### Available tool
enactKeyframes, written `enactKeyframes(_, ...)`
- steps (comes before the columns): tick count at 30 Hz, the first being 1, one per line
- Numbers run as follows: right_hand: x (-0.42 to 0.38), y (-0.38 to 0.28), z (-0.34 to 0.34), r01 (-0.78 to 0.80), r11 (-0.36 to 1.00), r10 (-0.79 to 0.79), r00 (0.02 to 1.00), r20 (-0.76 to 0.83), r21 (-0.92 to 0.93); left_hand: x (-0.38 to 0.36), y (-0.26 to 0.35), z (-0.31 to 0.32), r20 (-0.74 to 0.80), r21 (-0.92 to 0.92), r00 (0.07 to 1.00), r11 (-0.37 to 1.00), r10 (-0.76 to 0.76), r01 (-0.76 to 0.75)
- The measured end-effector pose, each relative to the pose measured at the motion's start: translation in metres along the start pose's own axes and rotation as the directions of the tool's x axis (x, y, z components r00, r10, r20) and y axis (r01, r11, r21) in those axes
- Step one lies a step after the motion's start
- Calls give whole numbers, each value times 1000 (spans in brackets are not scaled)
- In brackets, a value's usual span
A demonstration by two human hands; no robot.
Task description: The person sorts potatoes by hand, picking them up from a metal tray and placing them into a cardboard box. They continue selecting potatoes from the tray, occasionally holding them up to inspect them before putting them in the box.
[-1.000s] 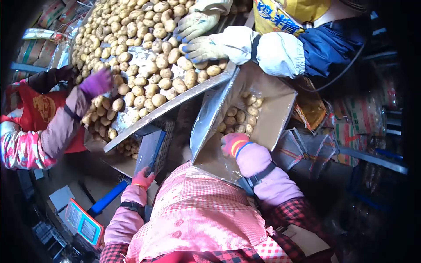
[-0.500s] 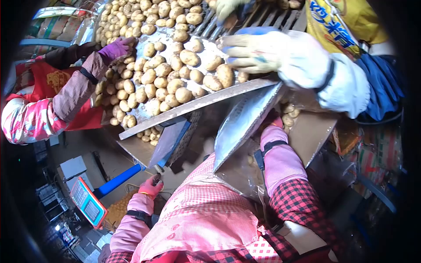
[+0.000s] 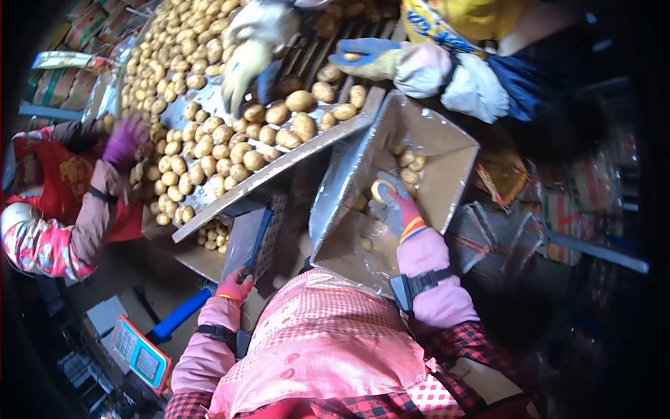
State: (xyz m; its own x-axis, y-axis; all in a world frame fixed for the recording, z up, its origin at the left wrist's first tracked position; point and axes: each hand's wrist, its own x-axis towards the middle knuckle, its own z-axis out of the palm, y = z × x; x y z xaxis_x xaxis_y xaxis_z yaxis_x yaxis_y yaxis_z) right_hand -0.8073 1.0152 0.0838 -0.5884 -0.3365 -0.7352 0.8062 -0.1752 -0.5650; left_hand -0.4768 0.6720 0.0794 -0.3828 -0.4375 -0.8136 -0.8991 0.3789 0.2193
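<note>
My right hand [image 3: 399,209], in a grey and pink glove, is closed around a potato [image 3: 382,190] inside a plastic-lined cardboard box [image 3: 443,185]. Several other potatoes [image 3: 412,167] lie in that box. Low on the left is my left hand [image 3: 235,287] in a pink glove, fingers curled at the lower corner of a grey panel [image 3: 243,237]. What those fingers hold, if anything, is hidden. Beyond the panel, a second box [image 3: 199,260] with potatoes in it sits under the sorting table's wooden edge board [image 3: 279,164].
Many potatoes [image 3: 209,146] cover the table beside slatted bars [image 3: 317,49]. A co-worker's gloved hands [image 3: 366,57] work at the far side, one holding a potato. Another person's purple glove [image 3: 127,142] is at left. A scale display [image 3: 139,355] stands low left.
My right hand has come into view inside the box, with a potato. My left hand has moved slightly up to the panel. The co-worker's hands have shifted left, and the view has turned.
</note>
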Motion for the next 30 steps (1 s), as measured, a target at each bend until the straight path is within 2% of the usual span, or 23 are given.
enactKeyframes(1,-23,-3,3,29,989,-45,993,110,142,0,14,-3,22,-50,999,998,26,-25)
enactKeyframes(2,-45,-11,7,-8,982,-20,990,141,191,-1,29,-7,43,-99,998,994,54,-49)
enactKeyframes(3,-61,-16,6,-20,973,-24,983,184,231,-13,57,-15,74,-119,997,993,1,8)
enactKeyframes(4,-76,-19,6,-35,962,-28,974,225,272,-4,55,-11,84,-105,996,994,24,-15)
enactKeyframes(6,-105,-27,11,27,950,-102,969,226,311,20,42,-3,29,21,983,983,179,-180)
enactKeyframes(8,-126,-25,10,80,932,-167,961,222,355,32,41,-1,78,39,978,980,192,-195)
enactKeyframes(10,-140,-22,6,172,918,-267,934,236,358,65,16,6,79,58,944,944,320,-325)
enactKeyframes(14,-165,-15,-5,270,896,-349,920,181,352,68,35,-2,135,141,935,927,329,-347)
enactKeyframes(16,-180,-15,-9,293,890,-364,919,154,349,56,58,-7,172,167,956,949,239,-267)
enactKeyframes(21,-202,2,-25,337,853,-394,916,69,397,60,86,-4,194,247,940,914,279,-322)
enactKeyframes(24,-212,12,-29,375,804,-428,904,11,461,54,107,-4,209,329,910,850,358,-411)
enactKeyframes(26,-219,19,-31,402,770,-444,895,-37,496,46,124,-3,239,364,930,862,280,-353)
enactKeyframes(28,-224,29,-35,432,794,-398,901,-172,427,37,136,-3,259,374,917,844,303,-385)
enactKeyframes(29,-224,45,-54,391,823,-390,916,-92,412,35,139,-3,268,376,908,833,321,-405)
enactKeyframes(30,-235,51,-62,418,844,-390,909,-149,336,37,138,-3,269,377,908,832,323,-407)
